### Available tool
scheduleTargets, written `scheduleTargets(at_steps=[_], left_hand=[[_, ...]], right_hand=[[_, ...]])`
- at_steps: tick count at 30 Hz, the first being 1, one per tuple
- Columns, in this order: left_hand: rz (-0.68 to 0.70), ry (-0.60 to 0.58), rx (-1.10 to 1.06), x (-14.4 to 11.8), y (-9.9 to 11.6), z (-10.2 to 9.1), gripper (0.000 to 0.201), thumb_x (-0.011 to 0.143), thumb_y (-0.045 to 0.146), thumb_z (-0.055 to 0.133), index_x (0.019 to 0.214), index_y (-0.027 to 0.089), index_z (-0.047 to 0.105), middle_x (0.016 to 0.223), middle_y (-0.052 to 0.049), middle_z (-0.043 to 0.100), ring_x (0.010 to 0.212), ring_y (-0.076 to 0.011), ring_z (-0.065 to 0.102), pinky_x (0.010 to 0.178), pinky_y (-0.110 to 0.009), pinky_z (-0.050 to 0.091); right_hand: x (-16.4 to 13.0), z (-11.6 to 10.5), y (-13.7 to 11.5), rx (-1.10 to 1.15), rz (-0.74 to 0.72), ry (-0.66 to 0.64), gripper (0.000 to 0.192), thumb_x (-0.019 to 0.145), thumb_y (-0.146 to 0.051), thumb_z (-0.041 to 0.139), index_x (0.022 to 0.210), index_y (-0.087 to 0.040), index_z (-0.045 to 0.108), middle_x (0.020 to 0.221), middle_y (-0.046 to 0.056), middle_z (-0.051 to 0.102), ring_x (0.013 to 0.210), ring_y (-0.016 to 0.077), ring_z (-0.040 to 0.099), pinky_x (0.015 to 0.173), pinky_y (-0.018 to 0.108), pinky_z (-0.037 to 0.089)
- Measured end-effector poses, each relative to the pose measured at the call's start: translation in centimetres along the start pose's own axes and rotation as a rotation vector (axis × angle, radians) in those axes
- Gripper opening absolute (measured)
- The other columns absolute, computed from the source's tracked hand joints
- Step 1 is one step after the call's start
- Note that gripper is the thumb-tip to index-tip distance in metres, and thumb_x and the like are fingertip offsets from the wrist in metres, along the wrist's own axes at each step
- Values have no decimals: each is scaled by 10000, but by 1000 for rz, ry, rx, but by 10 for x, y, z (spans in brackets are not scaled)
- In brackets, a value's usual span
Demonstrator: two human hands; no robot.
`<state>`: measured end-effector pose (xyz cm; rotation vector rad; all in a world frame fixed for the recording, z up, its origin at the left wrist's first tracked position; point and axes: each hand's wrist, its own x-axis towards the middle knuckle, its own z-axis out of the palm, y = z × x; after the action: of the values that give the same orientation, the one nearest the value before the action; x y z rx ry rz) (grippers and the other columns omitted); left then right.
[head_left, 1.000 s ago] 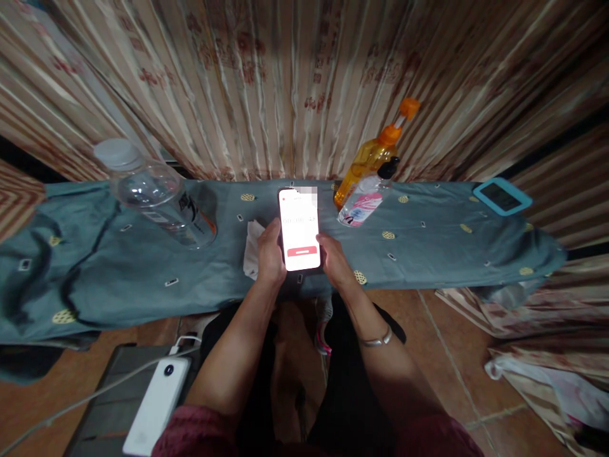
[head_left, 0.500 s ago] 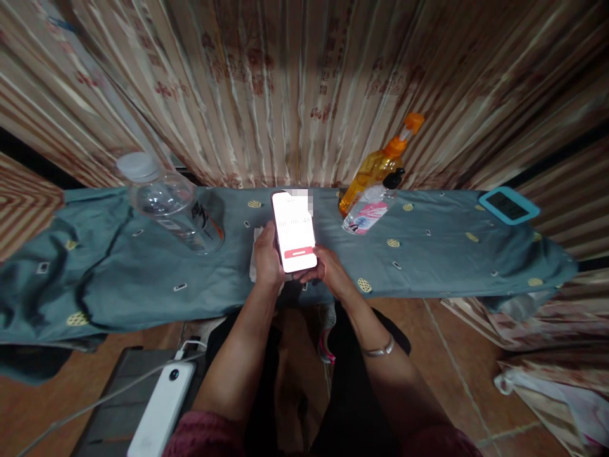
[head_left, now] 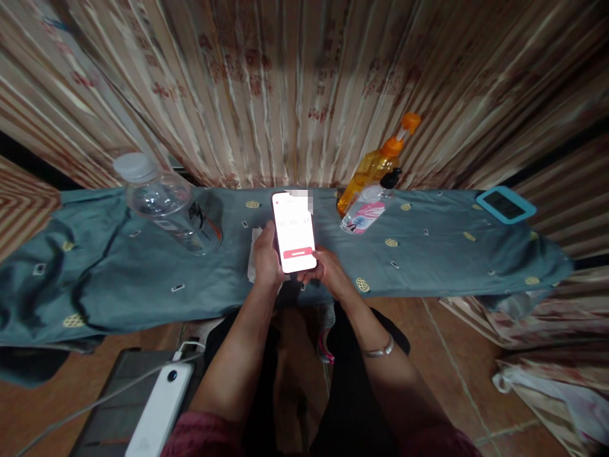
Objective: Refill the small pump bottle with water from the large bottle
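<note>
A phone [head_left: 294,231] with a bright white screen is held upright over the cloth-covered table [head_left: 228,279]. Its screen carries a row of timer digits and a red button. My left hand [head_left: 267,257] is closed around the phone's left side. At the lower right corner, my right hand [head_left: 328,271] grips the phone too, its thumb by the red button and its other fingers partly hidden below. Behind my left hand lies a whitish folded cloth or tissue [head_left: 252,263], mostly covered.
A large clear bottle [head_left: 164,206] stands at left. To the right are an orange pump bottle [head_left: 368,171], a smaller clear bottle [head_left: 366,209] with a black top, and a blue-framed digital device [head_left: 506,204]. A white power bank [head_left: 162,406] with a cable lies lower left. Curtains [head_left: 285,95] hang behind.
Both hands keep the phone in nearly the same place. The view has shifted very slightly, and the right fingers under the phone have moved a little.
</note>
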<state>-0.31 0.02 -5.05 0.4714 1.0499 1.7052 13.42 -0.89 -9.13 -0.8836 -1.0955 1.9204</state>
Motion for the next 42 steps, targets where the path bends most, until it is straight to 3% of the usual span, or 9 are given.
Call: scheduleTargets(at_steps=[5,14,23,31,42], left_hand=[[-29,-12,11,2,-2,-2,471,727,666,767,846,215,697,895,-65,793,989,-288,760,807,-347,594],[-98,-21,-55,2,-1,-1,500,714,683,777,862,209,724,926,-105,804,1053,-355,756,839,-408,621],[-127,-53,-56,2,1,-1,487,742,671,761,909,213,748,1032,-105,814,1068,-351,754,840,-411,625],[-120,-35,-71,3,-1,-1,507,755,657,755,922,179,736,1011,-121,812,1098,-347,749,877,-409,624],[-86,-5,-91,1,-1,1,530,714,668,789,879,169,720,850,-76,813,946,-306,788,850,-378,628]], right_hand=[[-4,-1,-4,8,-2,-25,369,1008,-489,614,1165,-155,634,1011,46,662,780,135,645,673,292,571],[-15,0,-16,40,-10,-87,367,992,-461,643,1204,-161,634,1140,77,662,938,184,669,808,374,593],[-15,0,-16,43,-4,-97,364,989,-443,653,1220,-162,631,1148,77,662,947,187,671,819,381,595],[-14,1,-15,34,1,-80,360,991,-434,654,1226,-163,627,1129,72,663,914,175,671,784,358,598],[-14,1,-15,54,-6,-104,362,994,-470,639,1176,-158,638,1087,65,669,892,172,670,782,361,595]])
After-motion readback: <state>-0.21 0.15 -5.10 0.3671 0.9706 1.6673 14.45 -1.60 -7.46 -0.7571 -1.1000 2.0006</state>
